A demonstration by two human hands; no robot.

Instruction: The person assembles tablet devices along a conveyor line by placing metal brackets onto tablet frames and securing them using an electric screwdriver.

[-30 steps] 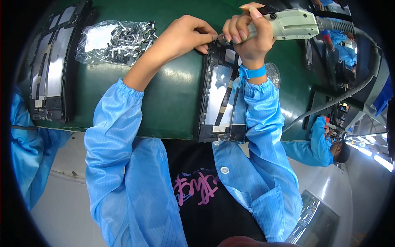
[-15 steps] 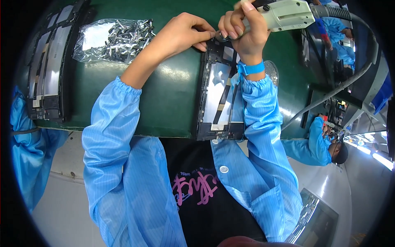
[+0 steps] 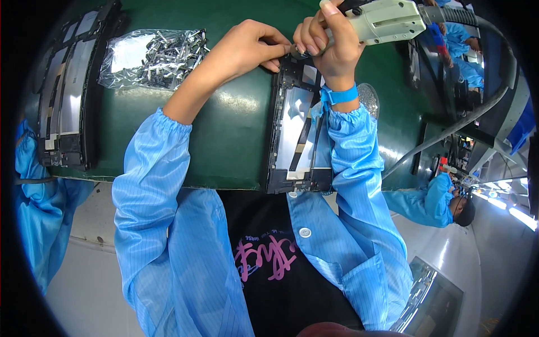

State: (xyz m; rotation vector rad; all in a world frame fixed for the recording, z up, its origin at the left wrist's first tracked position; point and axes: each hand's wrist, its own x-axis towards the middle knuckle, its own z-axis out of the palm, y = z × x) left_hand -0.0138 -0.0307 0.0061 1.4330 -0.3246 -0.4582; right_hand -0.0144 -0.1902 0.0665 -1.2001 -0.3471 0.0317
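While the left grip (image 3: 245,49) pinches, right fingers (image 3: 317,42) clasp a tool (image 3: 388,23).

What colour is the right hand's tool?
The tool is mostly pale greenish cream, best in head view.

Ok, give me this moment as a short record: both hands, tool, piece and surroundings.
left hand: fingertips near the far end of the black-framed panel; anything pinched is too small to tell
right hand: gripping the pale handheld tool
tool: grey cable attached
panel: lying on the green table
left of the hands: clear bag of small metal parts
far left: second panel
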